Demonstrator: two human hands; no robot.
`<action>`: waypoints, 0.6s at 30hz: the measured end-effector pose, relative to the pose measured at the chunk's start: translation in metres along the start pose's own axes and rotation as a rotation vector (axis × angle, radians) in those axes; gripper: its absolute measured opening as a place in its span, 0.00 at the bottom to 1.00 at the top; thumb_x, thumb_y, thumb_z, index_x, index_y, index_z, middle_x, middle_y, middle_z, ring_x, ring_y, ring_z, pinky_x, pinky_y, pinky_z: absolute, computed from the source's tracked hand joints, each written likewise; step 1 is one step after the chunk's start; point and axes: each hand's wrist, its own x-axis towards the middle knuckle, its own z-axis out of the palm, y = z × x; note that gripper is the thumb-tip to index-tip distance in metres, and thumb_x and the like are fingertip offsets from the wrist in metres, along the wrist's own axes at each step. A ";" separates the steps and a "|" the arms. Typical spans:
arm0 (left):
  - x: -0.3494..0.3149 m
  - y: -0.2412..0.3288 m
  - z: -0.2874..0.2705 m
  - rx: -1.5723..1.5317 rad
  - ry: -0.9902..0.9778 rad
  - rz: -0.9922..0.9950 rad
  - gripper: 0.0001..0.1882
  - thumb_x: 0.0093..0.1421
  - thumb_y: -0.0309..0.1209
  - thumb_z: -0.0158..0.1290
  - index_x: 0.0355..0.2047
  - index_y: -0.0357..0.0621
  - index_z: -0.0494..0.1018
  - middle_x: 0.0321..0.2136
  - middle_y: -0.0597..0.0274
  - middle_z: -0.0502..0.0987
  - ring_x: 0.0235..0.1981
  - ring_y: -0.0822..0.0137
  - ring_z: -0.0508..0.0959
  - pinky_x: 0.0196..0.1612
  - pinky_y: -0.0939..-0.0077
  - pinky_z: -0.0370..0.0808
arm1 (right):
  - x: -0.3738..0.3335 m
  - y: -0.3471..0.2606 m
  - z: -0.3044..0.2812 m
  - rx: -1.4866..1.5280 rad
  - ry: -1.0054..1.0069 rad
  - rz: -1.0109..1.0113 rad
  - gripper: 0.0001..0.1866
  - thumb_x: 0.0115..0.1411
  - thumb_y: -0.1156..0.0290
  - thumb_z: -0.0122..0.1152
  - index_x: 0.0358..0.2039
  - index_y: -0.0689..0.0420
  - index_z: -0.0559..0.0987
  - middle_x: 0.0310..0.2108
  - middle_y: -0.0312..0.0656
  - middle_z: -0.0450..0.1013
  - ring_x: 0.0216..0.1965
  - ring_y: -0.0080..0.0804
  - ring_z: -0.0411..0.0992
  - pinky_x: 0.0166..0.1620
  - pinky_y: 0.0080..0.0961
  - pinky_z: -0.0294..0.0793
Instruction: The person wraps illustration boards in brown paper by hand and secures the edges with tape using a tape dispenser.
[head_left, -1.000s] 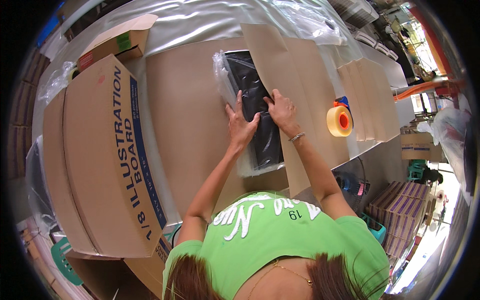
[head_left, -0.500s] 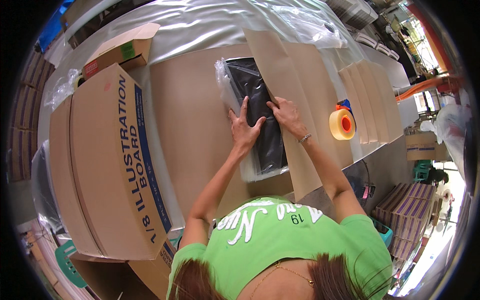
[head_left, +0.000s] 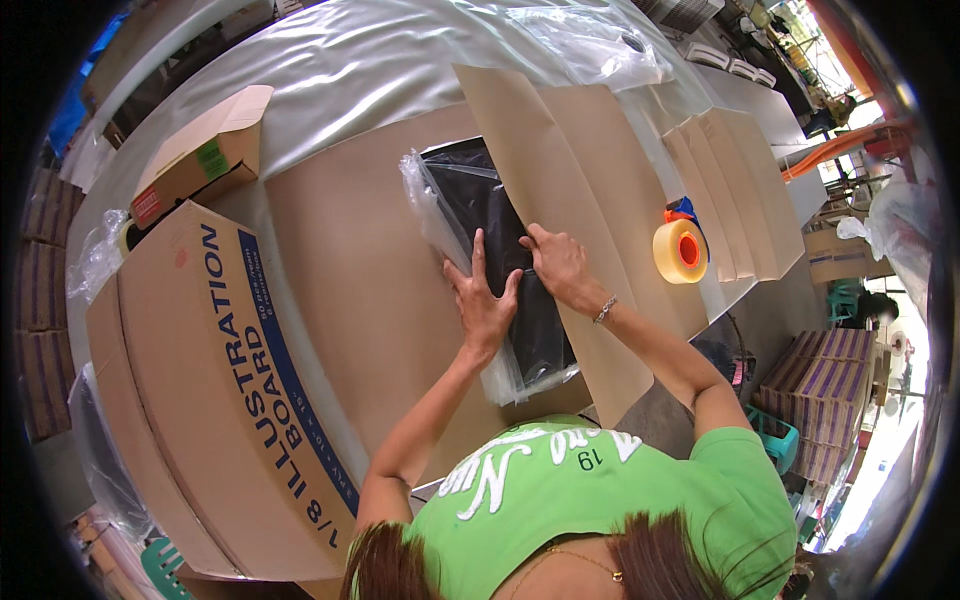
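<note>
A flat black pack in clear plastic wrap lies on a large brown paper sheet on the table. Spread across the pack's surface, my left hand is open, its fingertips near the plastic edge. My right hand pinches the edge of a creased flap of brown paper that partly covers the pack's right side. Its fingertips rest at the paper's edge over the pack. To the right of that paper is a roll of clear tape in a red and blue dispenser.
A big illustration-board carton stands on the left, with a smaller open box behind it. Folded brown paper sheets lie on the right. Clear plastic sits at the back. Stacked cartons stand on the floor at right.
The view has shifted and tilted, so the table's things appear displaced. Both hands keep nearly the same places on the pack and the paper's edge.
</note>
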 end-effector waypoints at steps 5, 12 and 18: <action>0.000 -0.001 0.000 0.067 -0.006 0.060 0.45 0.55 0.40 0.64 0.69 0.64 0.52 0.60 0.26 0.51 0.62 0.25 0.57 0.61 0.43 0.62 | 0.003 -0.005 -0.001 -0.110 -0.046 -0.068 0.08 0.63 0.64 0.58 0.37 0.55 0.77 0.29 0.48 0.80 0.35 0.49 0.80 0.37 0.43 0.79; 0.001 -0.002 0.000 0.106 -0.003 0.059 0.45 0.55 0.41 0.63 0.70 0.65 0.52 0.61 0.24 0.49 0.63 0.23 0.54 0.62 0.42 0.61 | 0.002 -0.020 -0.015 -0.197 -0.087 -0.088 0.06 0.60 0.68 0.59 0.35 0.57 0.77 0.29 0.49 0.80 0.34 0.48 0.79 0.35 0.42 0.78; -0.002 -0.002 0.000 0.084 -0.012 0.052 0.44 0.56 0.41 0.62 0.69 0.65 0.52 0.61 0.23 0.49 0.63 0.23 0.54 0.62 0.43 0.62 | 0.000 -0.014 -0.001 -0.136 0.006 -0.149 0.10 0.65 0.67 0.52 0.31 0.57 0.77 0.26 0.53 0.78 0.30 0.53 0.78 0.32 0.47 0.76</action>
